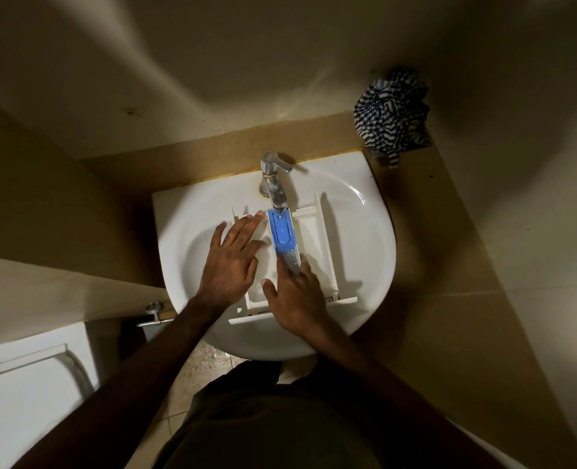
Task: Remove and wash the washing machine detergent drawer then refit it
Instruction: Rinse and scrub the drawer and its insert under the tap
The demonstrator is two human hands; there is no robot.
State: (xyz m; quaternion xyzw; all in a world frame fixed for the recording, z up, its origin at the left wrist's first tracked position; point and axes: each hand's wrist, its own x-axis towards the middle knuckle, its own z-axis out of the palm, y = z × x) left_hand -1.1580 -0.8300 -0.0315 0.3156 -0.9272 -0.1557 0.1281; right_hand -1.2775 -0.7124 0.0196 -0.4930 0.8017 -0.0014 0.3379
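Lying across the sink [365, 238] under the running tap [275, 187], the drawer [317, 231] takes water on its blue insert [281, 230]. Left hand [233, 262] presses flat, fingers straight; right hand [295, 296] rubs the middle channel, fingers extended. Neither grip clamps it, so it could slide or splash water over the rim.

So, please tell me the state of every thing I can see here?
detergent drawer: out of the machine, lying in the sink
blue insert: fitted in the drawer, wet
tap: running
sink: wet
left hand: open, flat on the drawer
right hand: open, fingers in the drawer
striped cloth: crumpled
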